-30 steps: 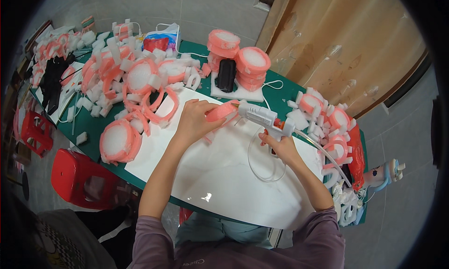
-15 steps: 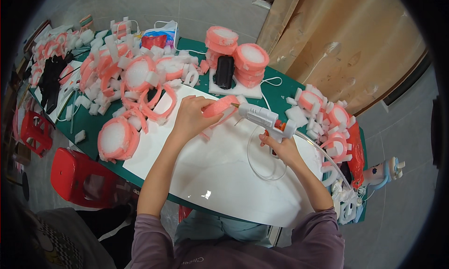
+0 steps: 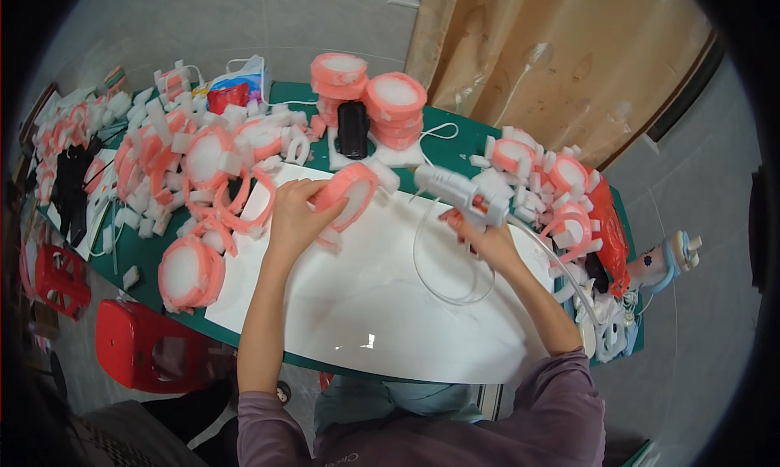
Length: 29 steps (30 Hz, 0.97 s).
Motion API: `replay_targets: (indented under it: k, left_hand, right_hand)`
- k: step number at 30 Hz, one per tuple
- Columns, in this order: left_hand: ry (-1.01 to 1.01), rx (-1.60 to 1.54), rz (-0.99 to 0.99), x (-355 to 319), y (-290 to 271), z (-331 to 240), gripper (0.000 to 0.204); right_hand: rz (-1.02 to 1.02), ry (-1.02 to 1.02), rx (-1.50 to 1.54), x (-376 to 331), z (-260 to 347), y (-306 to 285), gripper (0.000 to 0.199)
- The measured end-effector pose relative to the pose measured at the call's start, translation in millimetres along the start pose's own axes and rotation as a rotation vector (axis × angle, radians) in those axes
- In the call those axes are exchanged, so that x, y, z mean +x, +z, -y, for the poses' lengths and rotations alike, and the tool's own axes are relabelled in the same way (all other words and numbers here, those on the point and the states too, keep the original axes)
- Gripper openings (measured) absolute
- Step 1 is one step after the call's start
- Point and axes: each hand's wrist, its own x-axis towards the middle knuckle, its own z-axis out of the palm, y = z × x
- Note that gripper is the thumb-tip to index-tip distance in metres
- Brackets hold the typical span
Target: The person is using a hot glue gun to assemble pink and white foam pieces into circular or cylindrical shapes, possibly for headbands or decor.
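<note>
My left hand [image 3: 299, 209] grips a round foam piece [image 3: 354, 197] by its edge; it has a pink rim and a white centre and is tilted above the white board [image 3: 390, 304]. A small white foam block [image 3: 383, 176] sits beside its upper right edge. In my right hand [image 3: 486, 238] is a white hot glue gun [image 3: 457, 194], its nozzle pointing left and apart from the foam piece. A clear loop of tubing or cord [image 3: 418, 265] hangs below the gun over the board. A small pink scrap [image 3: 329, 239] shows just under the foam piece.
Pink foam rings [image 3: 244, 203] and white blocks crowd the left of the green table [image 3: 284, 93]. Stacked pink-and-white rounds [image 3: 396, 110] stand at the back beside a black case [image 3: 352, 130]. More foam pieces [image 3: 565, 175] and a red bag [image 3: 608, 231] lie right. A red stool [image 3: 146, 345] stands at left.
The glue gun has moved away from the foam piece, rightward relative to it. The foam piece is turned so more of its white face shows. The whole view has shifted slightly.
</note>
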Motion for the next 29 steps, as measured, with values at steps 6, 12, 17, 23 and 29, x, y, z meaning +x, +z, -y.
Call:
replay_targets:
  k: [6, 12, 17, 23, 29]
  left_hand:
    - [0.037, -0.031, -0.023, 0, 4, -1, 0.029]
    - [0.024, -0.052, -0.011, 1, 2, -2, 0.029]
    - [0.096, 0.012, -0.010, 2, -1, -4, 0.027]
    - [0.111, -0.007, 0.011, 4, 4, -7, 0.027]
    - [0.179, 0.051, -0.065, -3, 1, 5, 0.026]
  right_hand:
    - [-0.411, -0.128, -0.134, 57, -57, -38, 0.029]
    - [-0.534, -0.179, -0.182, 110, -94, -50, 0.031]
    - [-0.539, -0.324, -0.131, 122, -98, -36, 0.033]
    - [-0.504, -0.181, -0.330, 127, -133, -49, 0.045]
    - [-0.436, -0.044, -0.453, 108, -84, -26, 0.045]
